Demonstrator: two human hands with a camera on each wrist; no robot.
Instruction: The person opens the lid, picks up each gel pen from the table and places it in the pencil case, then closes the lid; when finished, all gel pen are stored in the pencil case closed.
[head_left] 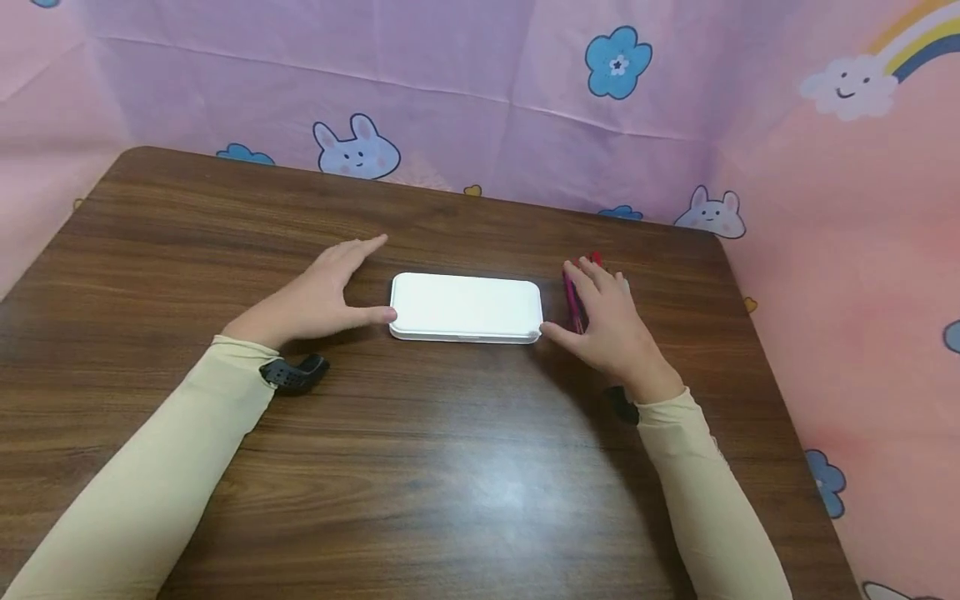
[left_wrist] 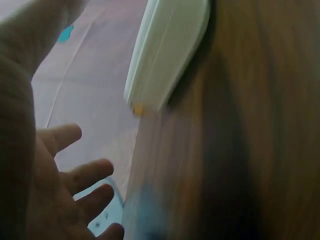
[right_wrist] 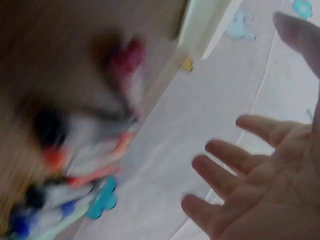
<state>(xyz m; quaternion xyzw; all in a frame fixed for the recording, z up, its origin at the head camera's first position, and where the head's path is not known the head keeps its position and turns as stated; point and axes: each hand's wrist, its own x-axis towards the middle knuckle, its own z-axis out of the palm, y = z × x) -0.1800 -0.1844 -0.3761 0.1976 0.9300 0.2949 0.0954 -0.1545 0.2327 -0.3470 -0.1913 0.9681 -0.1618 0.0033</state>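
Observation:
A flat white case (head_left: 465,308) with rounded corners lies closed on the brown table (head_left: 375,500), its long side across in the head view. My left hand (head_left: 315,296) is at its left end, fingers spread and thumb tip overlapping the case's edge. At the opposite end, my right hand (head_left: 611,325) hovers with loosely spread fingers, its thumb tip right by the front corner. Under and beside that hand lie several pens (right_wrist: 95,155) with black, red and blue parts, blurred in the right wrist view. The hand mostly hides them from the head camera; a magenta pen (head_left: 572,302) shows.
A patterned cloth (head_left: 480,75) with bunnies and flowers hangs behind the table's back edge, and a pink one (head_left: 847,317) is along the right side. Dark wrist devices (head_left: 294,375) sit at the cuffs of both sleeves.

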